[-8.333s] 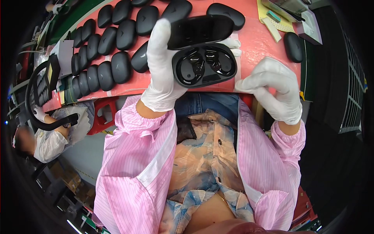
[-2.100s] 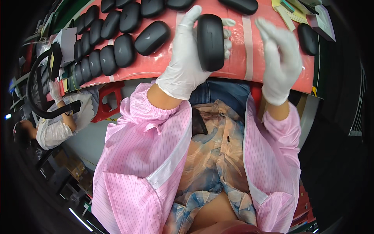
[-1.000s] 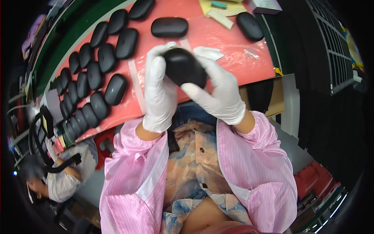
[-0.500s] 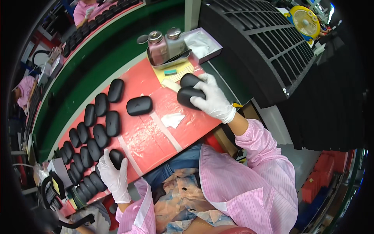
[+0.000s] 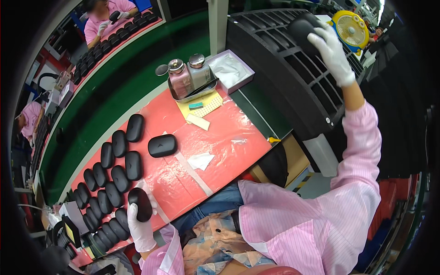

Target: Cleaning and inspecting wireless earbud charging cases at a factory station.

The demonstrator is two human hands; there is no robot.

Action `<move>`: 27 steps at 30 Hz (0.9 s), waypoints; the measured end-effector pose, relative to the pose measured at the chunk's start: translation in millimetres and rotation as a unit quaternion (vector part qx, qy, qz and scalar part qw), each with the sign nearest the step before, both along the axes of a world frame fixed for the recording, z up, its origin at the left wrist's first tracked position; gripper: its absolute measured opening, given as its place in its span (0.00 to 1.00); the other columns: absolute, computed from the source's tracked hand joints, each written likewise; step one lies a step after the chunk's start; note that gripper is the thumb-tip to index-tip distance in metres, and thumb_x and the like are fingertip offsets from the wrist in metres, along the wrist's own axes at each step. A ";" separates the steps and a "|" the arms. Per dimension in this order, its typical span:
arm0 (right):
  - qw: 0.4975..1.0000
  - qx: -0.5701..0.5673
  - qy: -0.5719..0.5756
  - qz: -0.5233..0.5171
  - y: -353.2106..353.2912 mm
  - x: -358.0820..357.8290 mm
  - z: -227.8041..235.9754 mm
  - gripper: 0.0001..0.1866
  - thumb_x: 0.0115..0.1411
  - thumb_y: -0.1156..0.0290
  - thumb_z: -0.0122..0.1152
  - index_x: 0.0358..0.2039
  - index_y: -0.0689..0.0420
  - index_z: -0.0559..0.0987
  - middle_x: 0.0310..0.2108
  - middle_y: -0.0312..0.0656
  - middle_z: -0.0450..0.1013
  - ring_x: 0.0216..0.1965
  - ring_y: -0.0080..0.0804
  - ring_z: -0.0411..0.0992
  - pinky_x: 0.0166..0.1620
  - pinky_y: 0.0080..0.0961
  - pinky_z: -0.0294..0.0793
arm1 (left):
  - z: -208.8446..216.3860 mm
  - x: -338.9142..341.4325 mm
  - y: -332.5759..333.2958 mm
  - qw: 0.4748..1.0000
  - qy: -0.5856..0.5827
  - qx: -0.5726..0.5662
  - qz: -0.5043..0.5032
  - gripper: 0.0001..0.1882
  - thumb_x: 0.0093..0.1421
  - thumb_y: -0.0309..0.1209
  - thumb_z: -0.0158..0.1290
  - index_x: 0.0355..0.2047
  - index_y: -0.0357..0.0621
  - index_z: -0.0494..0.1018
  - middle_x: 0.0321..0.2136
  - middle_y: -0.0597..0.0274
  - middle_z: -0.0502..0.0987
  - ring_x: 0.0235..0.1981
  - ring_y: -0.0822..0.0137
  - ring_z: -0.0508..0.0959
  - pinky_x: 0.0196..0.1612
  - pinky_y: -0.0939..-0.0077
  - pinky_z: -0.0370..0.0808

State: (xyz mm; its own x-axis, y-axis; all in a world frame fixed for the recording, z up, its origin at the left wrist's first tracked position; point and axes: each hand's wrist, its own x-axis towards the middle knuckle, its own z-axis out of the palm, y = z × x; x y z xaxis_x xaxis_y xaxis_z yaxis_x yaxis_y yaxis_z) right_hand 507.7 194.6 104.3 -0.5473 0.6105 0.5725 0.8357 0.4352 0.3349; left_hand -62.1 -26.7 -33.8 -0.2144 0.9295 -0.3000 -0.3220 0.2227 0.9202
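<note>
My left hand (image 5: pixel 141 229), in a white glove, grips a smooth black oval case (image 5: pixel 140 204) at the near edge of the red table mat, with fingertips showing on both its sides. My gloved right hand (image 5: pixel 331 54) reaches out to the far right, over a black slotted rack (image 5: pixel 293 59). A dark rounded case (image 5: pixel 303 30) is under its fingers; whether a second one is there I cannot tell. One black case (image 5: pixel 162 145) lies alone on the red mat (image 5: pixel 183 183). Several more, such as this black case (image 5: pixel 133 165), lie in rows at the left.
A metal tray (image 5: pixel 197 95) holds two pump bottles (image 5: pixel 180 80) at the back. Beside it stand a lilac box (image 5: pixel 238 80) with white cloth and a yellow sheet (image 5: pixel 208 107). White tissue (image 5: pixel 200 161) lies on the mat. A yellow fan (image 5: pixel 350 30) is behind the rack.
My right hand has swung from above the mat to the rack, carrying black casing along. My left hand has shifted slightly nearer me, with its black case now tilted up between the fingers.
</note>
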 end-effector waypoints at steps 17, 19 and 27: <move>0.943 -0.196 -0.121 -0.240 156.5 203.4 -81.9 0.24 0.68 0.68 0.39 0.65 0.48 0.61 0.67 0.44 0.55 0.65 0.56 0.55 0.65 0.44 0.57 | 8.5 46.5 35.3 0.993 0.031 0.001 -0.117 0.35 0.47 0.39 0.59 0.54 0.35 0.66 0.43 0.56 0.75 0.38 0.67 0.78 0.36 0.81 0.72; 0.915 -0.175 -0.078 -0.354 147.0 122.0 -87.3 0.23 0.68 0.67 0.39 0.63 0.51 0.63 0.65 0.50 0.59 0.63 0.56 0.60 0.62 0.47 0.60 | 22.3 59.8 36.9 0.985 0.087 0.023 -0.144 0.34 0.44 0.33 0.61 0.54 0.37 0.68 0.46 0.60 0.75 0.47 0.67 0.77 0.51 0.75 0.72; 0.782 -0.482 0.204 0.339 -120.2 -236.2 -38.1 0.39 0.50 0.60 0.70 0.59 0.65 0.65 0.50 0.54 0.71 0.50 0.51 0.72 0.54 0.37 0.71 | 37.1 71.1 25.1 0.969 -0.013 0.006 -0.248 0.40 0.42 0.31 0.65 0.58 0.39 0.65 0.47 0.60 0.74 0.50 0.66 0.74 0.57 0.73 0.69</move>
State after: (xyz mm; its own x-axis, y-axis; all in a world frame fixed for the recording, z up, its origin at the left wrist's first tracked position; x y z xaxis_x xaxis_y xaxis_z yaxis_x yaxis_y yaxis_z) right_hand 271.5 74.3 66.2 -0.8234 0.5155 0.2372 0.2557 0.7103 -0.6558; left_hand 9.0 -1.7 3.3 0.2671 0.9196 -0.2880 -0.2020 0.3456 0.9164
